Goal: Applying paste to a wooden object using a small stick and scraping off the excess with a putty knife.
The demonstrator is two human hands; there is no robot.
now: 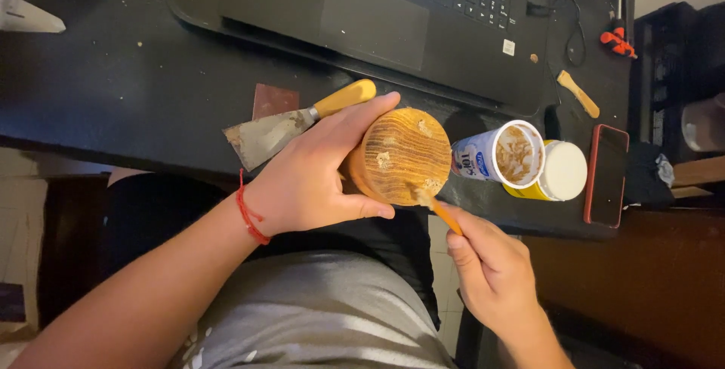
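My left hand (313,176) grips a round wooden block (404,154) with striped grain and pale filler patches, held over the front edge of the black desk (113,89). My right hand (491,271) pinches a thin orange-handled stick (442,213) whose tip touches the lower rim of the block. Just right of the block, a small tub (507,155) lies on its side, showing brown paste inside.
A putty knife (291,123) with a yellow handle lies on the desk behind my left hand. A laptop (393,14) sits further back. A yellow tub with a white lid (563,171), a red-cased phone (606,175) and a wooden stick (578,93) lie to the right.
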